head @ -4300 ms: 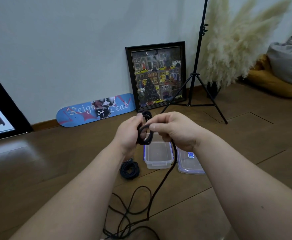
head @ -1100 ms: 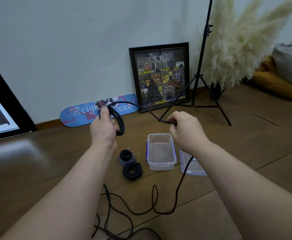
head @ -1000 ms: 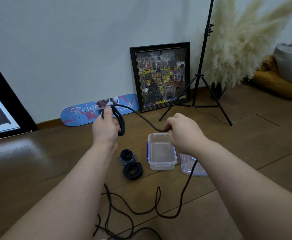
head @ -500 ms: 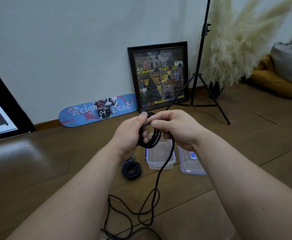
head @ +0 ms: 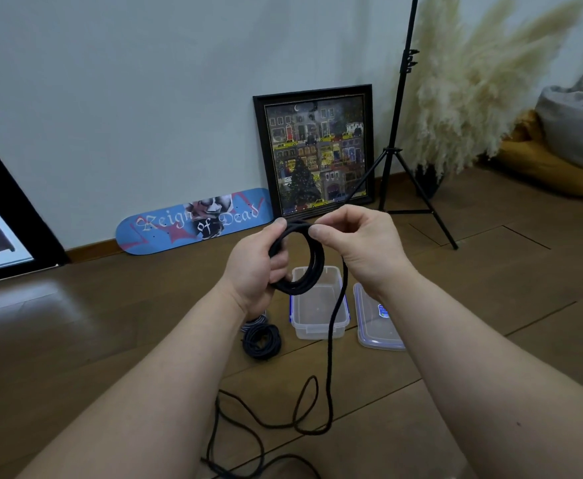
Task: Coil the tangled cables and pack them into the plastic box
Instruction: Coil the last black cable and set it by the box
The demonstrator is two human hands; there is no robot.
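While the left hand (head: 255, 267) grips the coil (head: 298, 257), the right hand (head: 359, 243) pinches cable at its twelve o'clock; next loop needs slack.

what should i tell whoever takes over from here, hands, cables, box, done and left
Left hand: grips the black coil, several loops so far.
Right hand: pinches the cable at the top of the coil, laying on a loop.
Loose tail: hangs from the right hand to the floor, still a loose tangle near the bottom edge.
Plastic box: open on the floor with no cables in it; its lid lies beside it on the right.
Done: two coiled cables lie on the floor left of the box.
Left: finish winding this cable, put all coils in the box.
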